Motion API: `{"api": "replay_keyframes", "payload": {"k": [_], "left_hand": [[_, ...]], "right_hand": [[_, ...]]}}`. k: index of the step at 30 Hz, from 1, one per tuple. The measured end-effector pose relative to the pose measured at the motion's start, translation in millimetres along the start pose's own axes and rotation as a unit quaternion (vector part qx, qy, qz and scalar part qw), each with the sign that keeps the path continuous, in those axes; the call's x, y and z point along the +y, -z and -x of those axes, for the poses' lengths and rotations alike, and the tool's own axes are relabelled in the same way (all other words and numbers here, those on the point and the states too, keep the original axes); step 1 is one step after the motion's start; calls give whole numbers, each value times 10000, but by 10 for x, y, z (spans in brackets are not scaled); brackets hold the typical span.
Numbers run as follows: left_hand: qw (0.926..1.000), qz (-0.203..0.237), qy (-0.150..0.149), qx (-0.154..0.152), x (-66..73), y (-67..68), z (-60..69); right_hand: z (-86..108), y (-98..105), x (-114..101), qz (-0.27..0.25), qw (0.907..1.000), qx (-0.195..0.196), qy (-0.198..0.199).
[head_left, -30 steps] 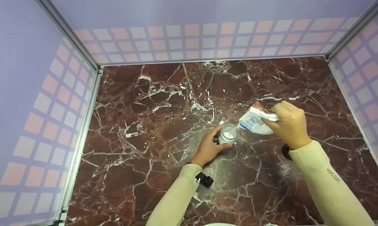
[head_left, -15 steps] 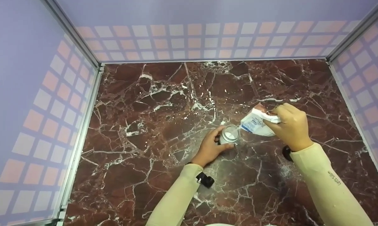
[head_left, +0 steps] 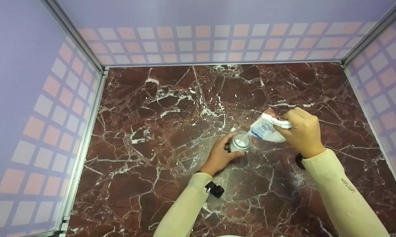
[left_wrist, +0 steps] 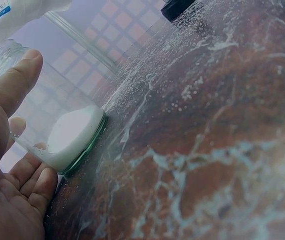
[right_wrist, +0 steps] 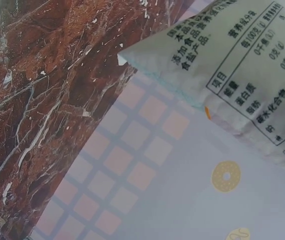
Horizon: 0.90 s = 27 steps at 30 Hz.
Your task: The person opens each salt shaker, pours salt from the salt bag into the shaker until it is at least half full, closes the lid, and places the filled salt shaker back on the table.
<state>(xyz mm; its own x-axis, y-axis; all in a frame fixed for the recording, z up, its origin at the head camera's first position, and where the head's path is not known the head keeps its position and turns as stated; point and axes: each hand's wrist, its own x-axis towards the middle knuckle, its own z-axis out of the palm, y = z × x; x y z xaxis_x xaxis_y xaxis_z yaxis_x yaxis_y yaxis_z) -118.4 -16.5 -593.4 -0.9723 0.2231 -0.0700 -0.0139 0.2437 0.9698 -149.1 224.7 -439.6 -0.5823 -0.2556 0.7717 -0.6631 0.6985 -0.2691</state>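
Tilted over the jar's mouth, a white salt bag (head_left: 267,130) with blue and black print is gripped at its upper end by my right hand (head_left: 302,131). A thin white stream falls from its corner into the glass jar (head_left: 240,142). My left hand (head_left: 220,154) holds the jar, thumb on the near side and fingers round the far side. In the left wrist view white salt (left_wrist: 75,132) lies heaped in the tilted-looking jar, whose base is at the tabletop. The right wrist view shows the bag's printed panel (right_wrist: 232,70); only a sliver of the hand appears there.
White grains (left_wrist: 190,90) lie scattered over the dark red marbled tabletop (head_left: 171,184). Lilac panels (head_left: 198,13) with pink and white squares enclose its back and sides. A small black device (head_left: 215,189) is strapped to the left wrist.
The hands, bag and jar keep nearly the same places. The bag shifts only slightly, and the stream into the jar continues.
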Motion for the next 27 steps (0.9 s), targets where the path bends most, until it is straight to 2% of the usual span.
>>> {"api": "replay_keyframes", "payload": {"k": [12, 27], "left_hand": [[10000, 31, -37, -2, 5, 7, -1], [10000, -2, -50, 4, 2, -1, -14]], "right_hand": [[-46, -28, -12, -12, 9999, -30, 128], [-22, 18, 17, 29, 10000, -67, 3]]}}
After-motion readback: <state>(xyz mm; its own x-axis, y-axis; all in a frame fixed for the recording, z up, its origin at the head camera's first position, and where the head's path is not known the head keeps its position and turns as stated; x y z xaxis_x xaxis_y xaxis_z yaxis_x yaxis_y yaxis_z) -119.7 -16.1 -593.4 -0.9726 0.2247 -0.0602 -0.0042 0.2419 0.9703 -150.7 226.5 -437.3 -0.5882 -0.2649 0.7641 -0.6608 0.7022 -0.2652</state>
